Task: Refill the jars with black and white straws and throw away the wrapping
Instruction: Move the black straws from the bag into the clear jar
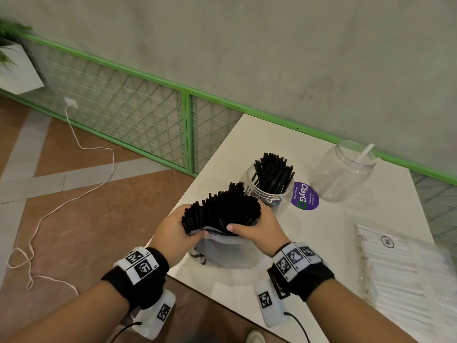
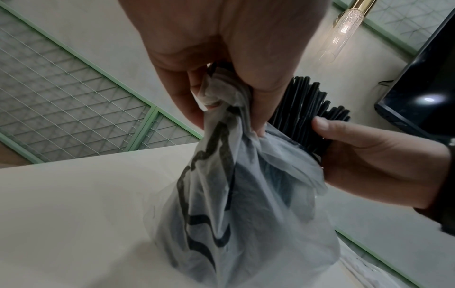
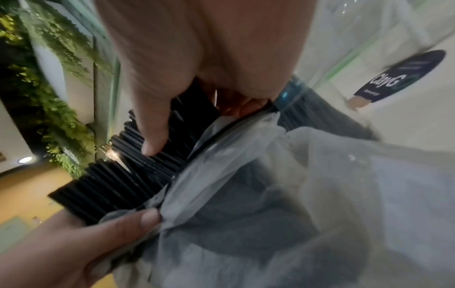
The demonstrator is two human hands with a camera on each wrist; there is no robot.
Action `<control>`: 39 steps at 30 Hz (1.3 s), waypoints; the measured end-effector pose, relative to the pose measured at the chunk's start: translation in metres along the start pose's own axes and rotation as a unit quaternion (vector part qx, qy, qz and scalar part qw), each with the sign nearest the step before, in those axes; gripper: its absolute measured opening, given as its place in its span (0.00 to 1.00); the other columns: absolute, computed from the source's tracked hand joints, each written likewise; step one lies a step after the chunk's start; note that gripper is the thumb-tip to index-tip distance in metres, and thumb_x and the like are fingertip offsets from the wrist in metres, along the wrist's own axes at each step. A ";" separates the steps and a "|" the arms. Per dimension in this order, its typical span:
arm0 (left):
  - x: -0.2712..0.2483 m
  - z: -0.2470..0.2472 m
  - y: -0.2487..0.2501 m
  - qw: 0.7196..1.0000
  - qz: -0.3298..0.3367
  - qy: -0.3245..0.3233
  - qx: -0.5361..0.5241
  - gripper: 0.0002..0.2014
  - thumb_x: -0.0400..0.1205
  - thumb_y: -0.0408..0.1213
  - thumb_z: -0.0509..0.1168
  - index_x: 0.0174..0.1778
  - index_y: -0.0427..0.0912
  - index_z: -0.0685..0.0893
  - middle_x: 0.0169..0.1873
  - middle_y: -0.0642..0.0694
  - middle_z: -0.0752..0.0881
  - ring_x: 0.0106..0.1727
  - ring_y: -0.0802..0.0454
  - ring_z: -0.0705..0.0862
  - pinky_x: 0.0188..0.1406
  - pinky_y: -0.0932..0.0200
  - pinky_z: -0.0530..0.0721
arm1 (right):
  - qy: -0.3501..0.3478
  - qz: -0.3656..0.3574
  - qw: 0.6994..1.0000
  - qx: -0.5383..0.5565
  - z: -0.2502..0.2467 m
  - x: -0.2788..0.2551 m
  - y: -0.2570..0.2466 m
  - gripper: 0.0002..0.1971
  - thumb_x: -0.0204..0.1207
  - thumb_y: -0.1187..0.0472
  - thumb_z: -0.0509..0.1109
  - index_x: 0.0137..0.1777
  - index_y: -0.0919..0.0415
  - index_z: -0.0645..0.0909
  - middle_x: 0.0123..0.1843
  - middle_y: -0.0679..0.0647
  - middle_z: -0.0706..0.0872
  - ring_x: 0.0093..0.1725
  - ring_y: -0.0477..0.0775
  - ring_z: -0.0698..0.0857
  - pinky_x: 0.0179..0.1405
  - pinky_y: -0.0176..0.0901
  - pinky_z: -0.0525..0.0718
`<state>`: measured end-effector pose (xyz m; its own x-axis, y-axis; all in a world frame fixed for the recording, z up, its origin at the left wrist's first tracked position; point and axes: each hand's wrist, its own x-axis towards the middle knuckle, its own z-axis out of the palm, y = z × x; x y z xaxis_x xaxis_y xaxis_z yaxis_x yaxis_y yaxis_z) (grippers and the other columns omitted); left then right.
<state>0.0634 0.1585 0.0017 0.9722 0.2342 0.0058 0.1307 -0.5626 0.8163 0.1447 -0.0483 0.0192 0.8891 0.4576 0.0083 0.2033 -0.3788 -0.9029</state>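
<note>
A bundle of black straws [image 1: 222, 211] sticks up out of a translucent wrapping [image 1: 222, 251] at the white table's near-left corner. My left hand [image 1: 176, 229] pinches the bunched edge of the wrapping [image 2: 234, 194] between thumb and fingers. My right hand [image 1: 262, 229] grips the black straws [image 2: 302, 109] just above the bag's mouth, thumb across them [image 3: 110, 185]. Behind stands a clear jar [image 1: 269, 184] partly filled with black straws. A second clear jar [image 1: 343, 169] further right holds a single white straw. A sealed pack of white straws [image 1: 400, 273] lies at the right.
A purple round sticker [image 1: 305, 196] is on the table [image 1: 222, 149] between the jars. The table's left edge drops to a tiled floor with a white cable [image 1: 74, 134]. A green mesh fence [image 1: 148, 115] runs along the wall.
</note>
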 end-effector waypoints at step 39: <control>-0.007 -0.006 0.006 1.000 -0.013 0.022 0.010 0.20 0.73 0.38 0.75 0.60 0.51 0.81 0.51 0.55 0.80 0.51 0.56 0.79 0.50 0.59 0.76 | 0.097 -0.075 0.973 0.193 -0.053 0.012 -0.084 0.06 0.73 0.67 0.73 0.36 0.59 0.84 0.36 0.55 0.88 0.41 0.54 0.88 0.45 0.41 0.84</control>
<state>0.0565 0.1582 0.0101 0.9587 0.2842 0.0108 0.1601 -0.5709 0.8053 0.1605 -0.0538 0.1180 0.9296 0.3094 0.2005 0.2014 0.0292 -0.9791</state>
